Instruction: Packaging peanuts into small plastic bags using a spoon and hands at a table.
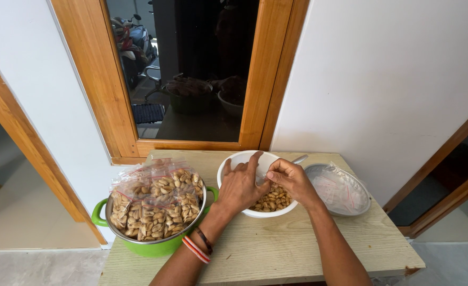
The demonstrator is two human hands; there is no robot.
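Note:
My left hand point(240, 186) and my right hand point(291, 179) meet over a white bowl point(234, 161) that holds loose peanuts point(272, 200). Between their fingertips both hands pinch a small clear plastic bag point(261, 178), mostly hidden by the fingers. A metal spoon handle point(299, 159) sticks out past the bowl's far rim. My left wrist wears bead bracelets. To the left stands a green pot point(152, 246) heaped with several small sealed bags of peanuts point(157, 204).
A metal plate point(363, 206) with a pile of clear plastic bags point(339, 188) sits right of the bowl. All rest on a small wooden table point(276, 254) against a white wall, below a wood-framed window point(255, 69). Floor drops away on both sides.

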